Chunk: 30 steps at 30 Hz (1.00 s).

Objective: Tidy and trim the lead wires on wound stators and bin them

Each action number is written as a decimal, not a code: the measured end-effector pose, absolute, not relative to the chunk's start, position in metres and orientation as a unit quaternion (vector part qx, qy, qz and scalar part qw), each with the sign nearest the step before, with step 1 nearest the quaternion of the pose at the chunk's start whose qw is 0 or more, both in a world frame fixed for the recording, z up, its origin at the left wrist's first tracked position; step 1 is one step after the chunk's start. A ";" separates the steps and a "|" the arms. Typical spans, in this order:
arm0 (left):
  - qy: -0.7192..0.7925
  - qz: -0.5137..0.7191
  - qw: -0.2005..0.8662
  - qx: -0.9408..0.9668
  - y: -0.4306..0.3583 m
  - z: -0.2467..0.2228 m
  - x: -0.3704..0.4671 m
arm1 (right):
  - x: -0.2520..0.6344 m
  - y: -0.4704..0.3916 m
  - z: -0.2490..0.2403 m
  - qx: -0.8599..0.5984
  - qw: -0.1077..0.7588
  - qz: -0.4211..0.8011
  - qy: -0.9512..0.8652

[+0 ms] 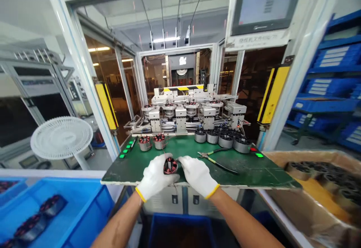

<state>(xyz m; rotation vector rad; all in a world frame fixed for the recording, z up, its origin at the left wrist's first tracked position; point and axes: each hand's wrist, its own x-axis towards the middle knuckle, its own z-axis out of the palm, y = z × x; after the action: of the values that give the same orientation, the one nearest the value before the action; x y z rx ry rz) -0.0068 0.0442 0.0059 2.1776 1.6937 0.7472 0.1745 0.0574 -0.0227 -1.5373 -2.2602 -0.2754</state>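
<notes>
Stator (170, 166) with red wire sits in the gloved left hand (158, 172), fingers curled round it. The right hand (195, 171) is bunched small just beside it; I cannot tell if it pinches anything. Below is a green table (259, 173). Cutters (207, 155) lie right of the right hand; farther off stands a big machine (180, 119).

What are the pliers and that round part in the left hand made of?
Pliers: probably steel jaws, bare and greyish; the dark, yellow-green grips look like plastic or rubber. Round part in the left hand: reddish strands suggest copper wire; the black frame looks like plastic.
</notes>
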 end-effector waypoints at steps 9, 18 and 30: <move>0.584 0.261 0.134 0.757 0.050 -0.001 0.000 | 0.167 0.047 0.004 -0.536 0.180 -0.166 -0.808; 0.508 0.273 0.191 0.795 0.054 0.006 -0.019 | 0.175 0.014 0.009 -0.507 0.060 -0.197 -0.837; 0.471 0.302 0.276 0.781 0.062 -0.001 -0.020 | 0.182 0.049 0.036 -0.533 0.285 0.130 -0.786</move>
<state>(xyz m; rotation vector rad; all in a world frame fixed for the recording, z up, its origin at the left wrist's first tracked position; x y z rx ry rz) -0.0199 0.0617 -0.0008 2.0988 1.2648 0.8117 0.1820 0.0493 0.0358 -1.4260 -2.1013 0.3487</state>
